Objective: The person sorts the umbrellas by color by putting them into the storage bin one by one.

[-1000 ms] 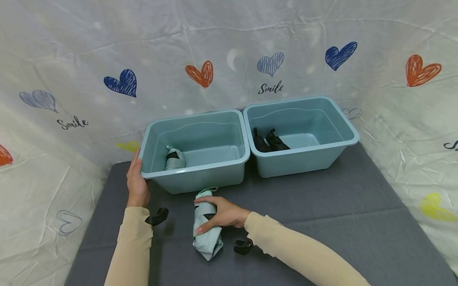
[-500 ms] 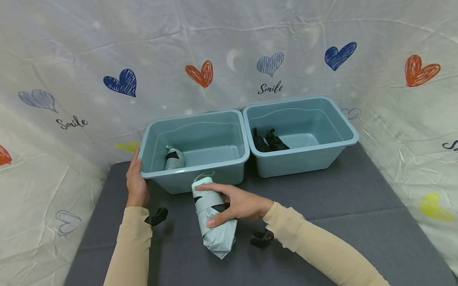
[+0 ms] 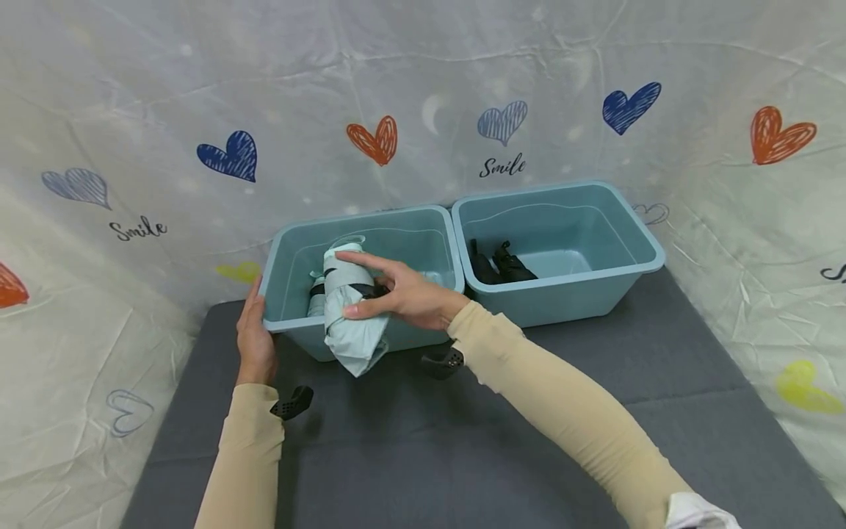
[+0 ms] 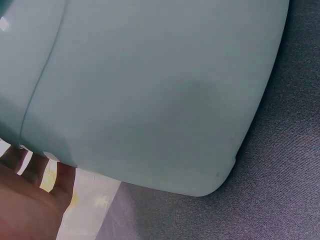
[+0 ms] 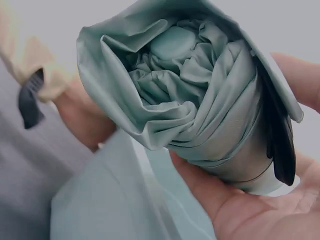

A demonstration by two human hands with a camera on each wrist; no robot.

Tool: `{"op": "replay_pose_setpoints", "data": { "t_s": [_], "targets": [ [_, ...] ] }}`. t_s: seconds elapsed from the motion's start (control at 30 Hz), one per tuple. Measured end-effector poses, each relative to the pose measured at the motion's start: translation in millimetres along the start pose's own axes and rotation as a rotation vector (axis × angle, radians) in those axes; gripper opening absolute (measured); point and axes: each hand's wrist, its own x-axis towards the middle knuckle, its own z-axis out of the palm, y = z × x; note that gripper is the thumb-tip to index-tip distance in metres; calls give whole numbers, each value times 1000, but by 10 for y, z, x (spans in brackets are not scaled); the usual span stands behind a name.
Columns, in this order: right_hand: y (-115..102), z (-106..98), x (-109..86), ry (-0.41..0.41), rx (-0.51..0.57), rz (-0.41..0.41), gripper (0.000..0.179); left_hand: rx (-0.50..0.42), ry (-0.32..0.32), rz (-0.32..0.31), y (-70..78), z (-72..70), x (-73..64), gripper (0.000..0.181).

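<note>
My right hand [image 3: 416,295] grips a folded pale mint umbrella [image 3: 357,334] with a black band, its wrist loop at the top. The umbrella hangs tilted over the front rim of the left light-blue bin [image 3: 410,334]. Close up in the right wrist view, the umbrella [image 5: 200,100] shows its bunched fabric end, with fingers and thumb around it. Inside that bin, partly hidden behind the held one, lies another mint umbrella [image 3: 317,297]. My left hand [image 3: 255,342] rests against the bin's left end, fingers extended along the outside; in the left wrist view its fingers [image 4: 62,182] touch the wall.
A second light-blue bin [image 3: 548,297] stands close on the right, with two black folded umbrellas [image 3: 509,264] at its left end. Both bins sit on a dark grey table [image 3: 515,455]. A white cloth [image 3: 423,73] with hearts hangs behind.
My right hand has lifted the mint umbrella off the table and carried it forward and left over the left bin's front edge. My left hand has stayed at the bin's end.
</note>
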Motion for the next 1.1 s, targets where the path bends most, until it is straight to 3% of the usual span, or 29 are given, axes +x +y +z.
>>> {"op": "replay_pose_setpoints", "data": {
  "t_s": [0.27,0.6,0.8,1.1],
  "targets": [
    [13,-83,461,88,128,27,83,-33,-1,13,-28,-58,-42,48],
    [191,-132,865,313,142,93,89,-8,-4,16,-31,21,-21,49],
    [332,-158,965,388,-11,160,91,-1,14,25,-28,26,-19,49],
    [367,-163,1059,308,-268,278,97,8,6,21,10,20,-15,49]
  ]
}}
